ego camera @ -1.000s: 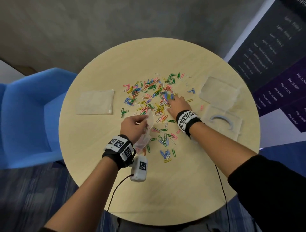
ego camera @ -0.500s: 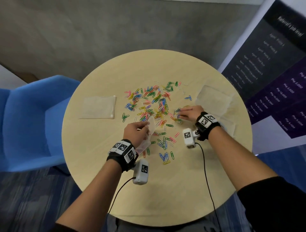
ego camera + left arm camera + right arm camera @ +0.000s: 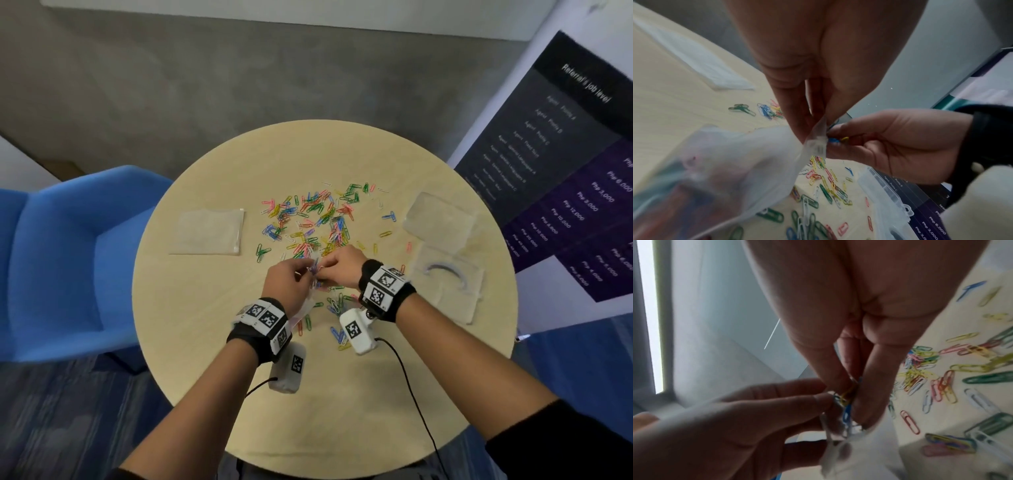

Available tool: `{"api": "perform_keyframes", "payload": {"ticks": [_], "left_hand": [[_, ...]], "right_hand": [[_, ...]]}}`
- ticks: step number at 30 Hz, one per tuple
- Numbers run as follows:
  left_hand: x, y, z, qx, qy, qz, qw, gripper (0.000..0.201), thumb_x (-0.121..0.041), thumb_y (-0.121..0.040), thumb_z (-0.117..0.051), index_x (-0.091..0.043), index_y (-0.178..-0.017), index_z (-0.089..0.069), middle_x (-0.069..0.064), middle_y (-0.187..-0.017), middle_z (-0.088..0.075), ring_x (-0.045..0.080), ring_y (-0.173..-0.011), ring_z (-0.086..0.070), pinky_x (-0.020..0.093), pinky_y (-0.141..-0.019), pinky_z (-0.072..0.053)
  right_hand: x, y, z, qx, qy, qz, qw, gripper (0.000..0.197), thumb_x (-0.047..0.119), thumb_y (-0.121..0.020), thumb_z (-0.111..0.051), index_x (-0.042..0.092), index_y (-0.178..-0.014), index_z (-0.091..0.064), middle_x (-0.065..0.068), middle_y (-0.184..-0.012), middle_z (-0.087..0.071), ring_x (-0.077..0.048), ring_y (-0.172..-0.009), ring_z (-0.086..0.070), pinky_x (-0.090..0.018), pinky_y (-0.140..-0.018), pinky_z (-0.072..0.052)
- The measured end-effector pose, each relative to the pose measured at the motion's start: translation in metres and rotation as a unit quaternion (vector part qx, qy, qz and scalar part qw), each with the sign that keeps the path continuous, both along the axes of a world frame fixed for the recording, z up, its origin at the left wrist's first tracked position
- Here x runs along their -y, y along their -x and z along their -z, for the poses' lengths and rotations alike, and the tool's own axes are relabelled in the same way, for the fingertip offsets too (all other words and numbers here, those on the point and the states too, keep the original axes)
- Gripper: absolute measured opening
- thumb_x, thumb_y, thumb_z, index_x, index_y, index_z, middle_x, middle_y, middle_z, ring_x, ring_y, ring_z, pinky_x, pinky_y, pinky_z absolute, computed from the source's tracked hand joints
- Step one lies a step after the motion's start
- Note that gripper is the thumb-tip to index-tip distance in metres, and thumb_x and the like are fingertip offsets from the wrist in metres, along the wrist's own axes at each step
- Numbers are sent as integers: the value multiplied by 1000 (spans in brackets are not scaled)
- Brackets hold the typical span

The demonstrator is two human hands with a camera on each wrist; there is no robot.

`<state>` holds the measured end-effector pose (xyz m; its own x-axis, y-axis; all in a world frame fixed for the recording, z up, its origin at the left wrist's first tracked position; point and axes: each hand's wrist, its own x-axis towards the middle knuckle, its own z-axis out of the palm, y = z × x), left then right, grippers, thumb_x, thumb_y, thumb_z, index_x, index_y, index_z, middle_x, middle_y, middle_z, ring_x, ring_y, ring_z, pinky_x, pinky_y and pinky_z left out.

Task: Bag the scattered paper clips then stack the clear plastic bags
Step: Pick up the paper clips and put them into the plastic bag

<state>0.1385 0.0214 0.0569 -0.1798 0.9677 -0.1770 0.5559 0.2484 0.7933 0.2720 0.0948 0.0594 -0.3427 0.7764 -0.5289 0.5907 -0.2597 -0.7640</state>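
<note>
Several coloured paper clips [image 3: 310, 222] lie scattered over the middle of the round wooden table [image 3: 212, 308]. My left hand [image 3: 289, 277] pinches the mouth of a clear plastic bag [image 3: 740, 155] that holds some clips and hangs below it. My right hand [image 3: 342, 265] pinches a small bunch of blue and yellow clips [image 3: 846, 402] right at the bag's opening [image 3: 818, 142]. Both hands meet above the near edge of the clip pile. In the right wrist view the bunch of clips touches the bag's rim [image 3: 832, 434].
A flat stack of clear bags [image 3: 209, 231] lies on the table's left. Clear plastic box parts [image 3: 438, 219] [image 3: 445, 284] sit at the right. A blue chair [image 3: 61, 260] stands left of the table, and a dark poster [image 3: 565, 171] is on the right.
My right hand left the clip pile with a few clips and came left to meet my left hand at the bag's mouth. The left hand stayed holding the bag.
</note>
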Motion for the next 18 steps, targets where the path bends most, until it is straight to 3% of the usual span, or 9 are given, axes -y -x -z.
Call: {"api": "perform_keyframes", "payload": {"ticks": [2, 5, 7, 9, 10, 13, 16, 18], "left_hand": [[1, 1, -3, -18, -20, 18, 999, 27, -11, -92, -59, -13, -117, -71, 8, -104, -74, 16, -83, -65, 20, -78, -45], [3, 7, -1, -15, -15, 18, 1000, 29, -10, -91, -59, -15, -117, -71, 6, -104, -74, 17, -86, -66, 22, -79, -47], [1, 13, 1, 11, -4, -8, 1000, 28, -11, -90, -59, -17, -114, -73, 4, -95, -74, 18, -82, -67, 30, -82, -54], [-1, 18, 3, 18, 14, -30, 999, 27, -14, -89, -59, -20, -111, -73, 0, -87, -71, 17, -77, -66, 31, -81, -55], [-2, 21, 5, 15, 25, -33, 999, 27, -17, -89, -59, -20, -111, -73, 0, -87, -72, 15, -78, -66, 30, -80, -55], [-6, 24, 12, 28, 52, -33, 998, 26, -23, -88, -61, -18, -108, -75, 3, -94, -76, 15, -81, -70, 32, -83, -57], [-8, 23, 15, 35, 53, -35, 997, 20, -23, -89, -63, -18, -101, -78, 1, -90, -76, 11, -76, -67, 20, -71, -52], [-9, 25, 13, 46, 41, -57, 996, 16, -27, -89, -65, -19, -96, -78, -3, -79, -73, 6, -68, -63, 17, -64, -46]], "right_hand": [[-2, 8, 0, 43, 10, -34, 998, 11, 4, -85, -66, 1, -90, -76, -16, -85, -73, -23, -75, -72, -30, -72, -60], [-7, 18, 1, 72, 20, -36, 997, 17, -3, -85, -62, -1, -97, -72, -19, -101, -71, -35, -90, -70, -47, -82, -58], [-6, 22, 3, 81, 13, -32, 996, 23, -5, -84, -63, 4, -104, -71, -13, -102, -69, -30, -89, -69, -39, -77, -60], [-3, 24, 1, 102, -34, -89, 990, 19, -2, -77, -70, 12, -89, -75, -3, -82, -69, -17, -75, -66, -25, -66, -53], [-1, 24, 2, 119, -60, -119, 984, 14, 1, -75, -74, 12, -83, -76, 1, -76, -69, -14, -73, -65, -22, -66, -49], [0, 23, -1, 141, -100, -186, 967, 9, 13, -77, -77, 11, -86, -78, -1, -82, -73, -16, -80, -67, -22, -74, -48], [-17, 15, -10, 114, -69, -249, 959, 9, 17, -82, -71, 20, -86, -78, 1, -88, -75, -16, -83, -68, -28, -79, -54], [-40, 3, -16, 64, -53, -234, 969, 15, 15, -84, -67, 24, -76, -76, 1, -85, -74, -13, -76, -66, -32, -80, -55]]}}
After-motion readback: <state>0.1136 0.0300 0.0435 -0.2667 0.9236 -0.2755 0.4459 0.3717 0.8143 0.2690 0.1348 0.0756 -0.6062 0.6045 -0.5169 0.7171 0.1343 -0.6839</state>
